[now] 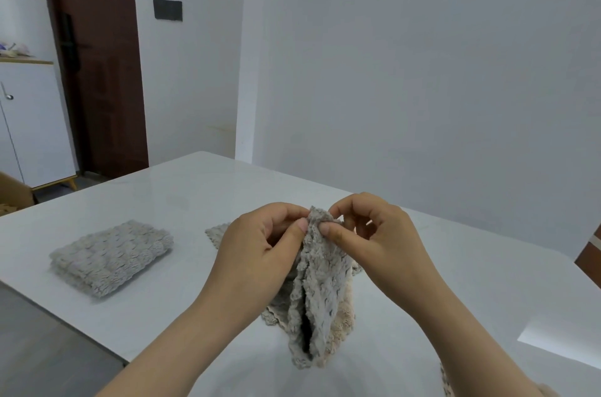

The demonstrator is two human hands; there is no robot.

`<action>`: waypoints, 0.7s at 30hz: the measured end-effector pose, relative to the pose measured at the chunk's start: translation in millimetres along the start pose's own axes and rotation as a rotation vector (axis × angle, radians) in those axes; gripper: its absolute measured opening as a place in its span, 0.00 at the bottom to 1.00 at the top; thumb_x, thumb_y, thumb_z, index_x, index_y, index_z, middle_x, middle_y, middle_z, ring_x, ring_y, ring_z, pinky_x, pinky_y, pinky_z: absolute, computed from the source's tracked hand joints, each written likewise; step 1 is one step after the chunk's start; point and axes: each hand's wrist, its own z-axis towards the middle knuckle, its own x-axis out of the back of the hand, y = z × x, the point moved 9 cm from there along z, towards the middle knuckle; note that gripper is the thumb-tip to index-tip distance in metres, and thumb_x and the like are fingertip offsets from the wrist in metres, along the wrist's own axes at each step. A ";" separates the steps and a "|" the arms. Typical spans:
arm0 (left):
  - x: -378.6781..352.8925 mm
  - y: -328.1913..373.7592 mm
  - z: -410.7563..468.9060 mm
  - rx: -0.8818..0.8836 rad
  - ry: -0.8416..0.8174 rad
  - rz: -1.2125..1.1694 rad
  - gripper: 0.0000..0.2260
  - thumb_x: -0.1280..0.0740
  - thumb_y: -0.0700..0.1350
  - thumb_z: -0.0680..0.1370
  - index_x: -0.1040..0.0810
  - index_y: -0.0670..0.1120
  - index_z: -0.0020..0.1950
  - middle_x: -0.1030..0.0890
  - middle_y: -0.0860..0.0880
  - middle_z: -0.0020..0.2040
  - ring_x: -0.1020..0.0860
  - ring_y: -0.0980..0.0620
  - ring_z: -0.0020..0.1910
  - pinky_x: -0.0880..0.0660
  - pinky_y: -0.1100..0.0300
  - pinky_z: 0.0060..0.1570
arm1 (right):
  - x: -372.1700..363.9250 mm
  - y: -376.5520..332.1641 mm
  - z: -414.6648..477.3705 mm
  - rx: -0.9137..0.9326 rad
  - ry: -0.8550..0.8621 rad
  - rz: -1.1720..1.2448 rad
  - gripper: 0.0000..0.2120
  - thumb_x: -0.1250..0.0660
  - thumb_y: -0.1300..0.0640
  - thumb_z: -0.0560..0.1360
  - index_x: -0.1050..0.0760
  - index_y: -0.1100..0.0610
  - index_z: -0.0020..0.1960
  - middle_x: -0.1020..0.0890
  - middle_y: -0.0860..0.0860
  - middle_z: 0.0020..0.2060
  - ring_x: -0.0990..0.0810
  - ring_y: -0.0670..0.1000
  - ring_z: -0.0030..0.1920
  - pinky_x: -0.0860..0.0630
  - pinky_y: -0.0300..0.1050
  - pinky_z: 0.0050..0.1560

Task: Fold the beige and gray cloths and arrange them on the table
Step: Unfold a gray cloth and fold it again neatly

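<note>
A fluffy gray cloth (313,292) hangs over the middle of the white table (182,188), pinched at its top corner by both hands. My left hand (260,247) grips it from the left with thumb and fingers. My right hand (374,234) pinches the same top edge from the right. Its lower end touches the table. A beige cloth (341,321) lies bunched under and behind it. A folded stack of gray cloth (110,255) rests flat on the left part of the table. Another cloth corner (216,232) peeks out behind my left hand.
The table's left edge (65,315) runs diagonally close to the folded stack. A patterned cloth edge (447,380) shows at the bottom right under my right forearm. A brown door (97,55) and a white cabinet (29,123) stand beyond the table on the left.
</note>
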 end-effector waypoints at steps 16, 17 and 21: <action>2.0 3.4 -2.3 -0.089 0.021 0.197 0.08 0.32 0.44 0.76 0.21 0.56 0.51 0.17 0.63 0.45 0.21 0.65 0.45 0.25 0.68 0.45 | 6.3 5.6 -5.3 -0.005 -0.032 -0.033 0.03 0.27 0.50 0.72 0.20 0.48 0.43 0.17 0.42 0.39 0.20 0.40 0.47 0.30 0.27 0.45; 5.6 3.9 -2.3 -0.094 0.039 0.186 0.08 0.32 0.43 0.75 0.21 0.57 0.50 0.17 0.64 0.45 0.21 0.66 0.46 0.27 0.72 0.44 | 8.7 8.6 -6.8 -0.015 -0.039 -0.047 0.03 0.27 0.49 0.72 0.20 0.48 0.43 0.17 0.42 0.40 0.20 0.40 0.47 0.31 0.26 0.43; 16.6 6.8 -1.4 -0.097 0.093 0.128 0.10 0.31 0.41 0.75 0.21 0.58 0.47 0.19 0.69 0.44 0.22 0.70 0.45 0.31 0.80 0.40 | 13.5 22.0 -13.2 -0.033 -0.076 -0.140 0.07 0.30 0.43 0.71 0.20 0.45 0.44 0.17 0.40 0.41 0.22 0.38 0.43 0.32 0.26 0.40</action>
